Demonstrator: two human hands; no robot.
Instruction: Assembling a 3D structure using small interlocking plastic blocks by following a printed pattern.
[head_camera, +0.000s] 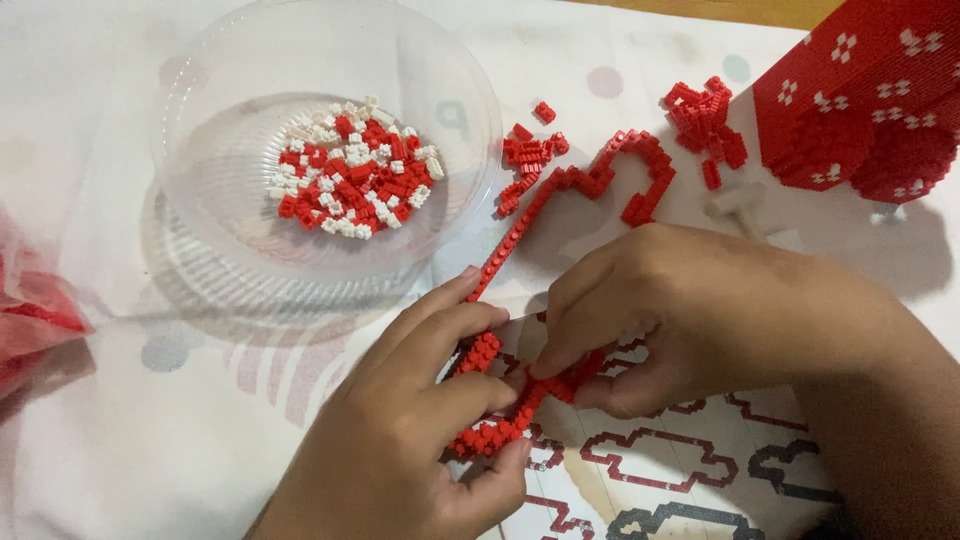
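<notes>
Pinching red brick chain (520, 400), both hands: left (400, 440), right (680, 310); pale dotted tablecloth (150, 440), printed sheet (680, 470)

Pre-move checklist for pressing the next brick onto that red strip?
1. Left hand grips red strip: ok.
2. Right hand fingertips on strip: ok.
3. Brick seated under the fingertips: cannot tell, hidden.
4. Bowl holds red and white bricks: ok.
5. Loose red pieces lie apart from strip: ok.
6. Printed sheet visible: not ok, partly covered by hands.
</notes>
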